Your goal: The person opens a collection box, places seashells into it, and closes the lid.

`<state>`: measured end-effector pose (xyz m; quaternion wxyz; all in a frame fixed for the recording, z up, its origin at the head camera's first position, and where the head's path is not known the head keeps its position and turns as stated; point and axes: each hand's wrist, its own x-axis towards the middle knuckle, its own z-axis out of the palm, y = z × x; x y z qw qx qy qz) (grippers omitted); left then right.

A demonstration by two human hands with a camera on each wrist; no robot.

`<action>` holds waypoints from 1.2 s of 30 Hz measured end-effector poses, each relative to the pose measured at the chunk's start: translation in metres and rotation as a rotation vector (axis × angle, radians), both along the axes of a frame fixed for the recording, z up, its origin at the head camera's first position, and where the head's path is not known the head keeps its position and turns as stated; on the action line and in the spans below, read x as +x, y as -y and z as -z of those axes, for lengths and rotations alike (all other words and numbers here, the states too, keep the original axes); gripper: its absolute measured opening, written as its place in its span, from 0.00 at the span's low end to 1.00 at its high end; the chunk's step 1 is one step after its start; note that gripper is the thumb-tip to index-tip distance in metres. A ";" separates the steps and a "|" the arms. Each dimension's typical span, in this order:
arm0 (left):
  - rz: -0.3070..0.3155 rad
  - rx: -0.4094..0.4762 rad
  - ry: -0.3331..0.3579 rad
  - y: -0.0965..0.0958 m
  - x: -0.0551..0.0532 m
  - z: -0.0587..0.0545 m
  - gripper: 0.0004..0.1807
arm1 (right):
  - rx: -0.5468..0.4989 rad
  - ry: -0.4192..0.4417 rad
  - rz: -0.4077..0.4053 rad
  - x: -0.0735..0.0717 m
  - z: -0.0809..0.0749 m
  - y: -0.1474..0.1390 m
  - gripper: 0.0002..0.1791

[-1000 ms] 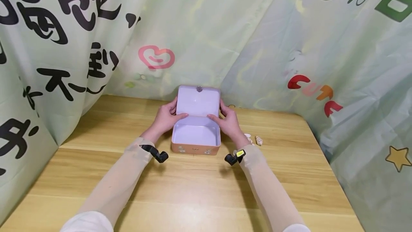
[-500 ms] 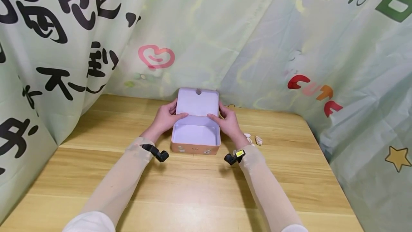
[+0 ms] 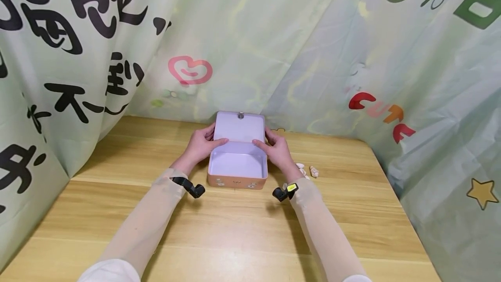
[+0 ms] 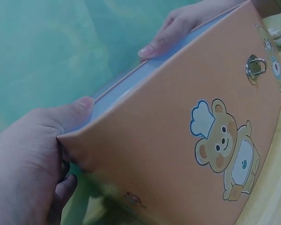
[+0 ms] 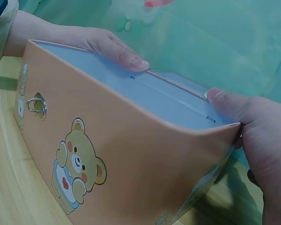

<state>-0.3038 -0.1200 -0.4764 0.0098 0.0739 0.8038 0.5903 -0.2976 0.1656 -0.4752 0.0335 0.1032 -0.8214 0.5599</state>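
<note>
An orange tin box (image 3: 227,180) with a pale lilac inside stands on the wooden table, its hinged lid (image 3: 239,127) tilted back. Cartoon bears and a metal clasp loop (image 5: 37,105) decorate its front in the right wrist view. At the back left corner, my left hand (image 3: 199,146) grips the box, thumb over the rear rim. My right hand (image 3: 279,148) grips the back right corner the same way. Both sets of fingers reach behind the box and beside the lid, partly hidden. No items show inside the box in the head view.
Several small whitish shells (image 3: 314,171) lie on the table (image 3: 344,195), right of the box near my right wrist. A printed fabric curtain (image 3: 250,47) hangs close behind the lid and along both sides of the table.
The lid has tipped further back, its top edge sinking lower in the head view. Both hands keep their grip on the back corners, and the box base stays in place.
</note>
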 end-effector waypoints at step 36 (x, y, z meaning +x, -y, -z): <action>-0.052 -0.113 -0.085 0.004 0.005 -0.005 0.45 | 0.037 -0.046 0.039 0.005 -0.006 0.000 0.42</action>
